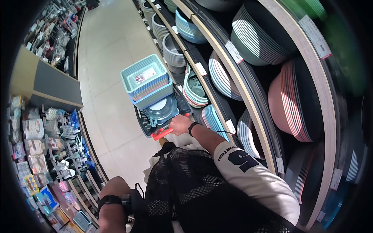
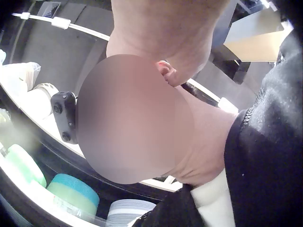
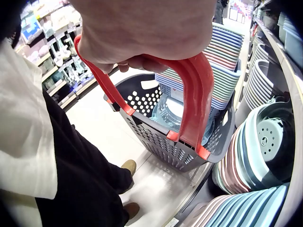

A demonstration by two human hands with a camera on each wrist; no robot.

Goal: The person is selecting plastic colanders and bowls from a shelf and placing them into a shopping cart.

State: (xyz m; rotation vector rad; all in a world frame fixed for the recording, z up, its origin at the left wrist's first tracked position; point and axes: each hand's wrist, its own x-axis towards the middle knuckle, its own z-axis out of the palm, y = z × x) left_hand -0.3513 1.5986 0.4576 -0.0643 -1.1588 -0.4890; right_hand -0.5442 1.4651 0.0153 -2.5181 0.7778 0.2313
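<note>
My right hand (image 1: 181, 124) grips the red handle (image 3: 196, 90) of a dark grey perforated shopping basket (image 3: 158, 139), its fingers curled round the bar. Inside the basket, rectangular plastic baskets (image 1: 144, 73) in pale green, blue and pink are nested in a tall stack. Beside them, nearer my body, lies a clear bluish plastic item (image 1: 162, 110) with a round white part. My left hand (image 2: 161, 28) is raised close to my head, its fingers hidden in the left wrist view. A black strap (image 1: 110, 200) circles that wrist in the head view.
Shelves on the right carry nested tubs and basins (image 1: 261, 37), including a pink stack (image 1: 289, 101). Lower down, pale basins with drain holes (image 3: 271, 139) stand close to the shopping basket. Packaged goods (image 1: 35, 147) hang along the left. A tiled aisle floor (image 1: 105, 50) runs between.
</note>
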